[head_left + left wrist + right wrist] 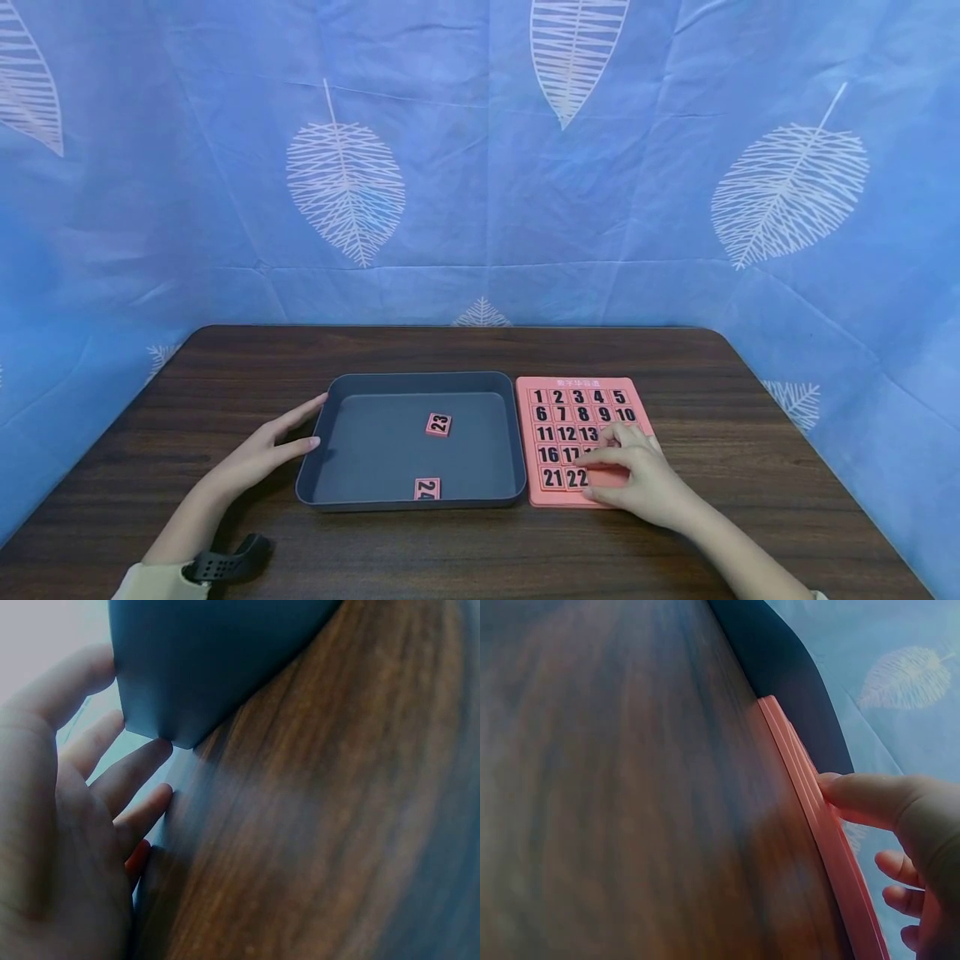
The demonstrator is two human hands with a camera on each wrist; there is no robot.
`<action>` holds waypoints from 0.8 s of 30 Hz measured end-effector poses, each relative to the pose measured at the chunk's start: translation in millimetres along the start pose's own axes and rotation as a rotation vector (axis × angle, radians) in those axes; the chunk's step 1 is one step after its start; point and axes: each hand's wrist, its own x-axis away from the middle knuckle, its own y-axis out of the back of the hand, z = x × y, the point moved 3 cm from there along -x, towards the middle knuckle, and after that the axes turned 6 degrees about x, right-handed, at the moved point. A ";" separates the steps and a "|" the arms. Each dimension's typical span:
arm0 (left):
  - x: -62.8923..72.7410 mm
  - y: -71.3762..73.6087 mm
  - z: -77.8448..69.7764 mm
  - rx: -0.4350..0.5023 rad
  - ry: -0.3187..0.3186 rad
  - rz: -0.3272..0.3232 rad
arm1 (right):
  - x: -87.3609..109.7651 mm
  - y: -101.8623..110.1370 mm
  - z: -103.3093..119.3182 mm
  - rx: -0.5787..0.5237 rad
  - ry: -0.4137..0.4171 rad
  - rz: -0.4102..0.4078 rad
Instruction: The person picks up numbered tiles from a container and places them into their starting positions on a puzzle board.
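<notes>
My left hand is at the left side of a dark grey tray, its fingers relaxed and spread with fingertips right at the rim. In the left wrist view the thumb and fingers meet the tray's corner. Inside the tray lie two pink number tiles turned sideways, the 23 tile and the 24 tile. My right hand is over a pink number puzzle board, thumb and index finger apart around the right end of the 22 tile. The hand hides several tiles at the board's right.
The tray and board stand side by side on a dark brown wooden table. Behind the table's far edge hangs a blue cloth with white leaf prints. A black wristband is on the left wrist.
</notes>
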 end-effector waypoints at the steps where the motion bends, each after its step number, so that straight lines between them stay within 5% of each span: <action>1: 0.2 0.0 0.1 0.001 0.002 0.000 | -0.1 -0.9 0.3 -0.004 -0.003 0.006; 11: 0.9 0.8 0.2 0.001 -0.008 -0.001 | -12.1 -4.2 12.3 -0.031 0.039 -0.007; 17: 1.4 1.3 0.4 -0.003 -0.009 -0.003 | -38.4 -4.3 31.4 -0.027 0.101 -0.046; 24: 1.1 0.0 -0.2 0.004 0.006 -0.001 | -72.7 -13.0 53.9 -0.070 0.141 0.007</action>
